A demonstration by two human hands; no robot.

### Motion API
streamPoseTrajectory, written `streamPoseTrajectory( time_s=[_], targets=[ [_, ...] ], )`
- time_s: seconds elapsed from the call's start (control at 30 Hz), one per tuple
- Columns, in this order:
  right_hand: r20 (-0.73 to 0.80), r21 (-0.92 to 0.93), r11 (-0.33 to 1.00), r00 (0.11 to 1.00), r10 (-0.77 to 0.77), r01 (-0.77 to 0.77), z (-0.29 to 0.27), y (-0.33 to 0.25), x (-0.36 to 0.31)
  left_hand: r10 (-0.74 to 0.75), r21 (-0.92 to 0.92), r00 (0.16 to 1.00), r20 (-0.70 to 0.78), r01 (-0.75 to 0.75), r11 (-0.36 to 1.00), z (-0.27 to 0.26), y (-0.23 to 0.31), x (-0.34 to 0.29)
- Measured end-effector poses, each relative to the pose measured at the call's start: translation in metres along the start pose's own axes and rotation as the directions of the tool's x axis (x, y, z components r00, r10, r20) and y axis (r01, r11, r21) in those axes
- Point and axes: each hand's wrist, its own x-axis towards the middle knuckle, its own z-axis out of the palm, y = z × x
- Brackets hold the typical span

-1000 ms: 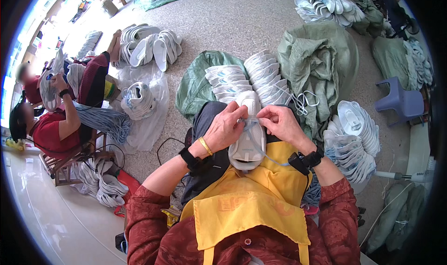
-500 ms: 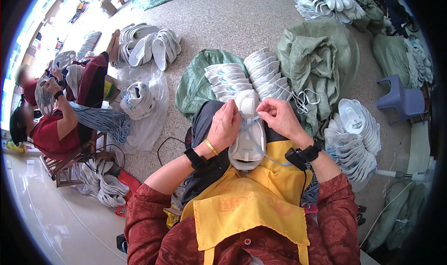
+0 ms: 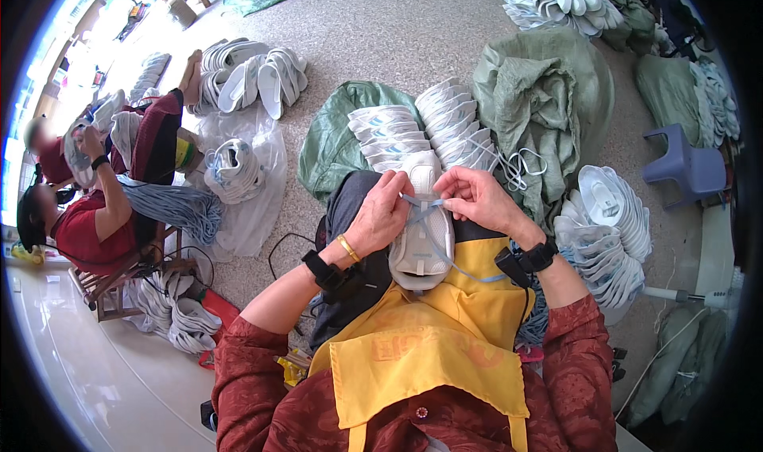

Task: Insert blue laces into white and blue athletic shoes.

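Observation:
A white shoe upper (image 3: 419, 255) lies along my lap, its heel end toward me and its toe end pointing away. A light blue shoelace (image 3: 482, 279) crosses over its opening, with one length trailing down to the right across my apron. My left hand (image 3: 381, 216) is closed at the upper's left side, thumb and forefinger pinching the lace. On the opposite side my right hand (image 3: 480, 203) pinches the lace too, fingertips just above the upper. A short stretch of lace runs between both hands.
Nested white shoe uppers (image 3: 389, 138) sit beyond my knees on a green sack (image 3: 342, 118). A crumpled green sack (image 3: 540, 94), more uppers (image 3: 608, 229) and a blue-grey stool (image 3: 685, 166) stand right. Two people in red (image 3: 87, 233) sit left beside a bundle of blue laces (image 3: 179, 206).
Both hands have shifted slightly, and the lace now shows more plainly between the fingertips. At the left, a person's hands and the upper they hold have moved.

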Motion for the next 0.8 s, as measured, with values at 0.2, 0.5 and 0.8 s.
streamPoseTrajectory(
  time_s=[0.2,0.5,0.8],
  targets=[
    [0.086,0.205,0.979,0.996,-0.001,-0.016,-0.002,-0.003,0.003,-0.048,-0.056,0.994,0.103,0.053,0.997,-0.010,0.002,0.004],
    [-0.044,0.106,0.994,0.999,0.002,0.002,-0.006,0.003,0.013,-0.109,-0.189,0.979,0.169,0.141,0.972,-0.011,-0.014,0.006],
    [-0.066,-0.019,1.000,0.998,0.021,-0.022,-0.004,0.005,0.016,-0.251,-0.364,0.937,0.244,0.328,0.872,-0.012,-0.018,0.006]
  ],
)
